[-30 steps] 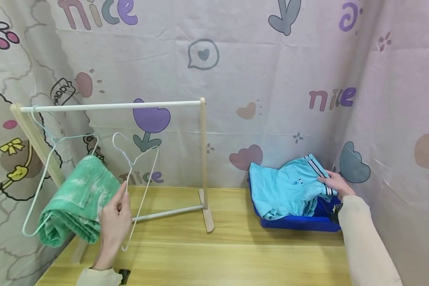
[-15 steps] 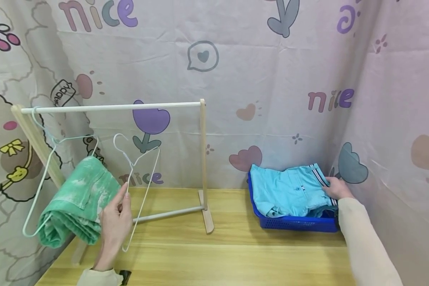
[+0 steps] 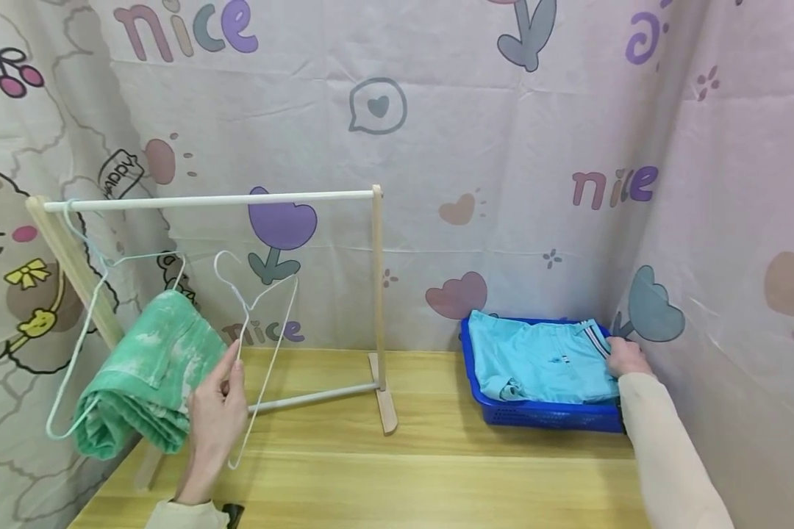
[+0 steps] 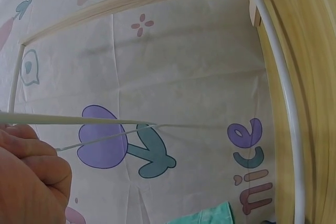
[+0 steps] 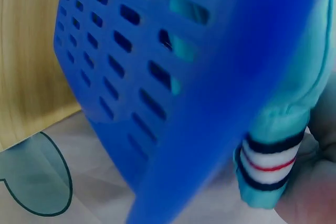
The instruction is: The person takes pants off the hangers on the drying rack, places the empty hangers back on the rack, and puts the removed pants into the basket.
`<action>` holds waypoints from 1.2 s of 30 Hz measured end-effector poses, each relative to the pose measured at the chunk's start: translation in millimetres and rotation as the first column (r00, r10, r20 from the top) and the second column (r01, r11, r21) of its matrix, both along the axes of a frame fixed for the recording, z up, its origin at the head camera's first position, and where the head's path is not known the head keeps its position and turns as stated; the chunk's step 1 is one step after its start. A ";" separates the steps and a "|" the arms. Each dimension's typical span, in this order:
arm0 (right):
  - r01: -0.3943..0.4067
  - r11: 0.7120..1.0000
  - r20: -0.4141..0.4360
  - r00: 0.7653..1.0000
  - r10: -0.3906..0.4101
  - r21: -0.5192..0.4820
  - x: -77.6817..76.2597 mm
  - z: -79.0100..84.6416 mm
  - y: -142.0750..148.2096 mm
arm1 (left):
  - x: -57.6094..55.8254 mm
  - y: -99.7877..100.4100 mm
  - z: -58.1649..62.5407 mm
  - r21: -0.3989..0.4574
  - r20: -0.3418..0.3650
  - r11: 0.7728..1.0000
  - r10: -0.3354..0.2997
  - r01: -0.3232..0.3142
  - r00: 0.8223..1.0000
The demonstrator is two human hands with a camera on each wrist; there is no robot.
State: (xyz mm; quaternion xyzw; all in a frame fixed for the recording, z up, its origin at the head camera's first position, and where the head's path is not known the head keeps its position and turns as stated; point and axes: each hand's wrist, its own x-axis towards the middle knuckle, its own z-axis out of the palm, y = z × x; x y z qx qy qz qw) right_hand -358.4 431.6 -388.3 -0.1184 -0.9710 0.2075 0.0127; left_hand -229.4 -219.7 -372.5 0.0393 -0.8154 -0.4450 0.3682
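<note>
My left hand (image 3: 218,411) pinches one side of a white wire clothes hanger (image 3: 265,297), held upright with its hook below the rack's top bar. In the left wrist view its curled fingers (image 4: 39,169) show at the hanger's wire. On the right, a light blue garment (image 3: 536,360) with a small button and navy-and-white striped bands lies in a blue plastic basket (image 3: 549,417). My right hand (image 3: 628,358) holds the garment's striped right end at the basket's rim. The right wrist view shows a striped band (image 5: 270,163) against that hand, most of which is out of frame.
A wooden rack with a white top bar (image 3: 291,197) stands at the left. From it hangs a pale green hanger (image 3: 79,345) with a rolled green tie-dyed cloth (image 3: 152,367) over it. Printed curtains (image 3: 410,147) enclose the wooden table (image 3: 397,485) at the back and sides.
My right hand has lowered the light blue garment, which now lies flatter inside the basket. The left hand and the white hanger have stayed nearly still.
</note>
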 end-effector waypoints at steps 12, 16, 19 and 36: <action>0.037 0.999 0.040 0.999 -0.037 -0.006 3.1 -4.7 2.0 | -0.6 -2.0 1.9 -0.004 -0.012 1.000 -0.007 0.007 1.000; 0.014 1.000 0.088 0.996 -0.011 -0.023 4.0 -2.0 -1.1 | -1.5 1.3 3.8 -0.006 -0.003 1.000 -0.013 0.013 1.000; -0.047 0.999 0.105 0.993 0.047 -0.004 5.7 -0.7 -4.3 | -1.8 3.6 4.1 -0.011 0.004 1.000 -0.006 0.006 1.000; -0.455 0.890 0.288 0.850 0.442 -0.022 -6.8 -5.1 -80.2 | -4.7 8.4 4.0 -0.023 -0.032 1.000 -0.007 0.006 0.999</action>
